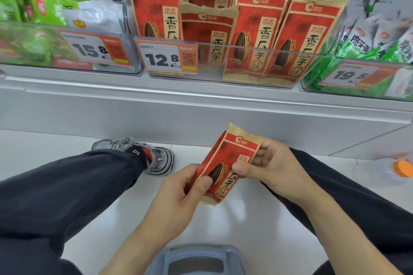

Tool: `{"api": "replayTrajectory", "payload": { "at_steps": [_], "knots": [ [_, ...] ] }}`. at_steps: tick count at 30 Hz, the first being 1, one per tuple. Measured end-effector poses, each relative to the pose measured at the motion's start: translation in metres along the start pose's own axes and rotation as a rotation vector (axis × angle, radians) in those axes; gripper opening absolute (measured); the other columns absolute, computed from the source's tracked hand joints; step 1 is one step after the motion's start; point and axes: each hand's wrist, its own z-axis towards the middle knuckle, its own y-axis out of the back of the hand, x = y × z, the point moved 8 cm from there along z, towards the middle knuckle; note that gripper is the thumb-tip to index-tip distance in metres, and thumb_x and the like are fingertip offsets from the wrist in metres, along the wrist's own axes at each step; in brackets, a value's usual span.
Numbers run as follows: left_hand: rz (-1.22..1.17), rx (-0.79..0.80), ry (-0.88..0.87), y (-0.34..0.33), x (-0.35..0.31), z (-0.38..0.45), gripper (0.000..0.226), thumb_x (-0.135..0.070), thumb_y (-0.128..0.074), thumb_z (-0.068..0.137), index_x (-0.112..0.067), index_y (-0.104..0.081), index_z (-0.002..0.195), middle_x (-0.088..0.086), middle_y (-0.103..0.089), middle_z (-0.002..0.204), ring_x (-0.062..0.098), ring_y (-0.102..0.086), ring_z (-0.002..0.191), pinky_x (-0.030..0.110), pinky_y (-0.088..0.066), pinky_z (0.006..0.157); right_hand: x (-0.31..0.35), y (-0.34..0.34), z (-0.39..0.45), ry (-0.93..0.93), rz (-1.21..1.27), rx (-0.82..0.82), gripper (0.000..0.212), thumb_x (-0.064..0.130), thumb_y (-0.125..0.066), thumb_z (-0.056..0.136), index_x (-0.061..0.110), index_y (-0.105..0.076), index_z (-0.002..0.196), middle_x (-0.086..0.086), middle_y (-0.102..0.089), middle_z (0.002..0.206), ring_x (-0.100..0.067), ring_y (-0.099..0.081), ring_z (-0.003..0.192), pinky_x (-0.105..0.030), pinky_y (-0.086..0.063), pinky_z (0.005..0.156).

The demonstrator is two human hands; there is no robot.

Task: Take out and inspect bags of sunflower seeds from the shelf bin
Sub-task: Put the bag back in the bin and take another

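A red and tan bag of sunflower seeds [232, 154] is held low in front of me, tilted, well below the shelf. My left hand [178, 196] grips its lower left edge, thumb on the front. My right hand [268, 167] grips its right side, thumb across the printed face. On the shelf above stands a clear plastic bin [234, 48] with several more of the same bags [261, 29] upright in it. A 12.8 price tag [166, 57] is fixed to its front.
A bin of green packets [33, 15] with a 15.8 tag stands to the left, a bin of green and white packets [368, 40] to the right. Below are the grey shelf front [201, 116], my legs, a shoe [143, 154], a grey stool [196, 259] and a bottle with an orange cap [402, 168].
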Motion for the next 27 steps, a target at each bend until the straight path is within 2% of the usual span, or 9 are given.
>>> {"api": "replayTrajectory", "payload": {
  "at_steps": [4,6,9,12,14,17,20,22,27],
  "knots": [
    [0.244,0.035,-0.163,0.014,-0.054,0.008,0.024,-0.042,-0.062,0.095,-0.031,-0.066,0.116,-0.016,-0.077,0.101,0.005,-0.073,0.094,0.018,-0.053,0.084,0.05,0.01,-0.007,0.212,-0.002,-0.105,0.025,0.006,-0.081,0.064,0.004,-0.071,0.087,-0.004,-0.079,0.083,-0.014,-0.076,0.078,-0.027,-0.061,0.07],
    [0.288,-0.135,-0.289,0.032,-0.09,0.013,0.027,-0.048,-0.055,0.097,-0.034,-0.064,0.119,-0.019,-0.073,0.108,0.005,-0.069,0.102,0.014,-0.049,0.084,0.086,0.019,-0.013,0.35,-0.011,-0.22,0.026,0.008,-0.08,0.062,0.001,-0.068,0.084,0.002,-0.078,0.077,-0.011,-0.074,0.071,-0.027,-0.062,0.071],
    [0.024,-0.472,-0.488,0.065,-0.139,0.018,0.02,-0.024,-0.046,0.102,-0.023,-0.065,0.106,-0.004,-0.072,0.102,0.014,-0.068,0.099,0.025,-0.051,0.088,0.148,0.033,-0.027,0.649,-0.081,-0.424,0.025,0.012,-0.083,0.072,0.01,-0.067,0.091,0.017,-0.076,0.081,-0.005,-0.072,0.075,-0.024,-0.06,0.074],
    [0.203,-0.582,-0.649,0.075,-0.185,0.04,0.02,-0.007,-0.052,0.1,-0.022,-0.06,0.112,-0.004,-0.065,0.111,0.008,-0.061,0.103,0.023,-0.048,0.092,0.201,0.043,-0.041,0.979,-0.144,-0.627,0.027,0.015,-0.08,0.083,0.015,-0.062,0.103,0.024,-0.073,0.087,0.0,-0.071,0.084,-0.021,-0.057,0.078],
    [0.357,-0.592,-0.751,0.076,-0.209,0.058,0.025,-0.005,-0.048,0.102,-0.013,-0.057,0.124,-0.002,-0.059,0.12,0.009,-0.057,0.109,0.021,-0.044,0.095,0.223,0.042,-0.037,1.106,-0.204,-0.696,0.026,0.017,-0.08,0.087,0.013,-0.059,0.103,0.011,-0.071,0.091,-0.007,-0.07,0.085,-0.027,-0.057,0.077],
    [0.601,-0.537,-0.861,0.067,-0.229,0.082,0.028,-0.008,-0.048,0.103,-0.006,-0.057,0.129,0.002,-0.057,0.124,0.024,-0.054,0.116,0.037,-0.043,0.101,0.245,0.032,-0.012,1.135,-0.345,-0.677,0.024,0.013,-0.08,0.088,0.022,-0.059,0.091,0.007,-0.065,0.088,-0.003,-0.065,0.08,-0.025,-0.054,0.071],
    [0.818,-0.482,-0.777,0.062,-0.231,0.103,0.021,-0.013,-0.052,0.098,-0.01,-0.068,0.11,0.008,-0.068,0.107,0.032,-0.055,0.106,0.048,-0.045,0.092,0.25,0.024,0.02,0.976,-0.457,-0.609,0.021,0.017,-0.077,0.09,0.03,-0.061,0.092,0.012,-0.069,0.088,-0.003,-0.07,0.082,-0.028,-0.058,0.073],
    [0.819,-0.49,-0.758,0.064,-0.231,0.105,0.018,-0.015,-0.053,0.097,-0.012,-0.07,0.099,0.004,-0.07,0.096,0.031,-0.054,0.097,0.046,-0.045,0.084,0.247,0.021,0.037,0.875,-0.546,-0.578,0.006,0.025,-0.072,0.094,0.025,-0.066,0.094,0.011,-0.072,0.089,-0.008,-0.073,0.083,-0.035,-0.061,0.073],
    [0.648,-0.533,-0.702,0.08,-0.237,0.11,0.012,-0.018,-0.058,0.1,-0.017,-0.07,0.098,-0.006,-0.063,0.088,0.017,-0.048,0.091,0.029,-0.036,0.076,0.251,0.015,0.063,0.757,-0.775,-0.563,0.025,0.038,-0.062,0.099,0.019,-0.078,0.101,0.007,-0.076,0.09,-0.009,-0.067,0.08,-0.032,-0.053,0.074]
  ]
}}
